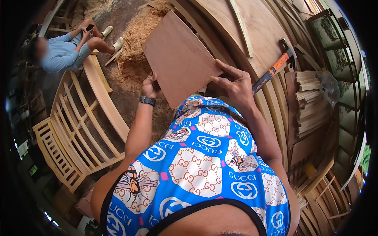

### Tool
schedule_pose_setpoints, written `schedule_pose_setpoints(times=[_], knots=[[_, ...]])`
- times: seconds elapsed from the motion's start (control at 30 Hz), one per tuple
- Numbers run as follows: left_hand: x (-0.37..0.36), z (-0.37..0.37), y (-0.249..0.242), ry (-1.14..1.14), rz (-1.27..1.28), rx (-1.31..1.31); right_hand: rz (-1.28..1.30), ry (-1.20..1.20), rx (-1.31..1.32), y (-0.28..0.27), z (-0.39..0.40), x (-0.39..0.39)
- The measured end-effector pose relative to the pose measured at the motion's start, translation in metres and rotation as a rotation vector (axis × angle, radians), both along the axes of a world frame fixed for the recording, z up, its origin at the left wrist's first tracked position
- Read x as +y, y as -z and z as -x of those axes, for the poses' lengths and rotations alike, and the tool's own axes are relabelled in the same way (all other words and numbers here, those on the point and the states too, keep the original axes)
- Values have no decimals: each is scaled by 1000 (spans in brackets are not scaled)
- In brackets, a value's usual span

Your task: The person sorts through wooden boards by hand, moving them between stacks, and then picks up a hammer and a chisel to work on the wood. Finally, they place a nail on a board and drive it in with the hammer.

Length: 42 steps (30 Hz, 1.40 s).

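A thin reddish-brown wooden panel [181, 55] is held in front of my body, between both hands. My left hand [151, 85], with a dark watch on the wrist, grips its lower left edge; some of the fingers are hidden behind the wood. On the other side, my right hand [235, 80] pinches the near right corner between thumb and fingers. To the right of that hand lies a claw hammer [271, 72] with an orange and black handle, resting on the wooden work surface.
A slatted wooden bed frame [84, 122] stands at the left. Beyond it sits a person [65, 53] holding a phone. Sawdust [132, 51] covers the floor ahead. A large board [220, 23], stacked wood strips [309, 102] and a clear plastic bag [328, 86] are on the right.
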<state>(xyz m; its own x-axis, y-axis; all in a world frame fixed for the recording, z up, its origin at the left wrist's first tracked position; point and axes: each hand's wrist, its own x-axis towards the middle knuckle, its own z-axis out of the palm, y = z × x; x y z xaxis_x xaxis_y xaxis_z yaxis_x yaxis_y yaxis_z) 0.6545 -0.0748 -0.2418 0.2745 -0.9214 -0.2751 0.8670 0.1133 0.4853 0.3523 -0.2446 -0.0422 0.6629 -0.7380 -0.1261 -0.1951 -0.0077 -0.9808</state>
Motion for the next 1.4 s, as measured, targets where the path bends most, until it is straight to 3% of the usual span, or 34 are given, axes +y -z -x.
schedule_pose_setpoints(times=[0.5,0.63,0.7,0.77,0.8,0.87,0.93,1.0,1.17,1.23,1.4], knots=[[-8,-1,-16,7,3,-71,-86,83,29,12,7,2],[-8,0,-22,-22,-43,-58,-133,63,-107,14,17,7],[-3,-3,-15,-41,2,-133,-143,-12,-228,14,22,5],[1,-5,-24,-66,49,-217,-139,-117,-166,18,34,1],[4,-1,-32,9,215,-128,-124,-136,-187,20,34,4],[14,5,-49,85,393,-59,70,-97,-252,24,34,8],[24,17,-73,-22,165,-151,186,-98,-158,25,39,6],[7,9,-77,-29,123,-155,304,-85,7,36,17,-18],[-3,20,-106,-12,147,-282,536,-53,28,32,9,-38],[-7,27,-111,44,113,-388,782,-98,-124,45,19,-49],[-17,26,-120,56,145,-432,807,-59,-88,58,24,-53]])
